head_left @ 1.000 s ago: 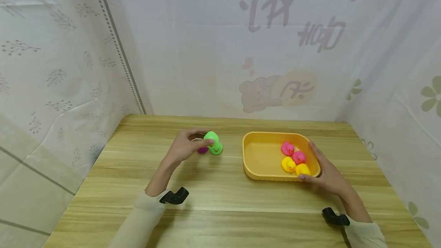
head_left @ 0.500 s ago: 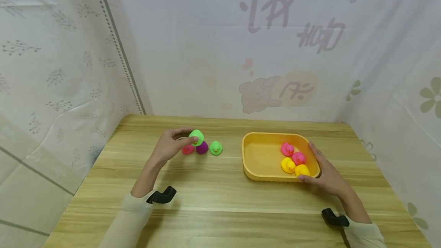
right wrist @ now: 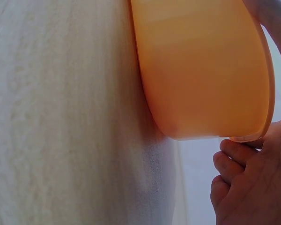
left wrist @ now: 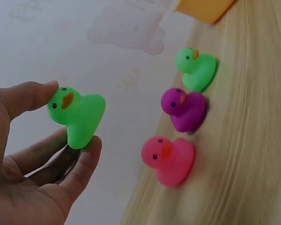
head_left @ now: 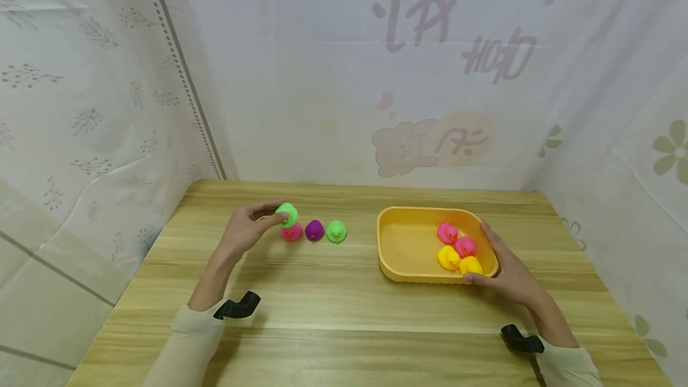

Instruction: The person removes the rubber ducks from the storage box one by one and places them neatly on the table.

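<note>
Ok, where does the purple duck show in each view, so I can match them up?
Head: purple duck just left of centre, between a pink duck and a green duck on the table.
Left wrist: purple duck right of centre, between the same two.
Right wrist: not in it.
Shared landmark: yellow tub, visible in all three views.

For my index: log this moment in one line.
left hand: holds green duck, raised; right hand: grips tub; table: pink duck, purple duck, second green duck; tub: two pink ducks, two yellow ducks
</note>
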Motion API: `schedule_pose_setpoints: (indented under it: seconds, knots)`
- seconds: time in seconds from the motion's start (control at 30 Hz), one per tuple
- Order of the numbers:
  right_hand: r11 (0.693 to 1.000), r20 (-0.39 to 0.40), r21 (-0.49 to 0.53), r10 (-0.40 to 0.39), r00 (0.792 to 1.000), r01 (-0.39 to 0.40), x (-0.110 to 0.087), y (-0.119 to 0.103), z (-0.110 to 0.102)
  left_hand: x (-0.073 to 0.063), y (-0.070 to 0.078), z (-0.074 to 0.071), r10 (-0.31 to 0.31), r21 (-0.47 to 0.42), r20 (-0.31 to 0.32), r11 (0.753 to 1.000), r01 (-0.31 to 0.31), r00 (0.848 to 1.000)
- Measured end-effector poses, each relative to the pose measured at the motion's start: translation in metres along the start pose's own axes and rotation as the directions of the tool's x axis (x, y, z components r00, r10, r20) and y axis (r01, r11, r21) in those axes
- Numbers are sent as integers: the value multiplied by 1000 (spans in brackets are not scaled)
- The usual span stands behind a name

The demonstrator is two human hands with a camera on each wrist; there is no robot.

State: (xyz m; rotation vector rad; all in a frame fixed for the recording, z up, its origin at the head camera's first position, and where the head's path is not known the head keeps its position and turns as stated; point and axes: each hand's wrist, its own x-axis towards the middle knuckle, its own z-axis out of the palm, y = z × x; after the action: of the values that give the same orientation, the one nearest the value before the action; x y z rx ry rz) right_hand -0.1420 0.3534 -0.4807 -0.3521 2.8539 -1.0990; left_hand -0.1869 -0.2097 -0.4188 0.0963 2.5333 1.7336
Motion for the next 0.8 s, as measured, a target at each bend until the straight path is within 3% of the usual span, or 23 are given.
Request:
schedule_pose_setpoints:
  seconds: [0.33,0.53,0.8]
  knots:
    - [1000,-5,1,-9,1000,9,0,0,1,1,-22,-12,-8,23,-14,1000,9,1000]
    - [1000,-5,0,-8,1000,8,1,0,1,1,-32,-17,-49,31,-14,998,49,999]
    - [1000,-6,-1,-1,1000,1,0,0,1,4,-47,-22,-53,118,-11,992,54,999]
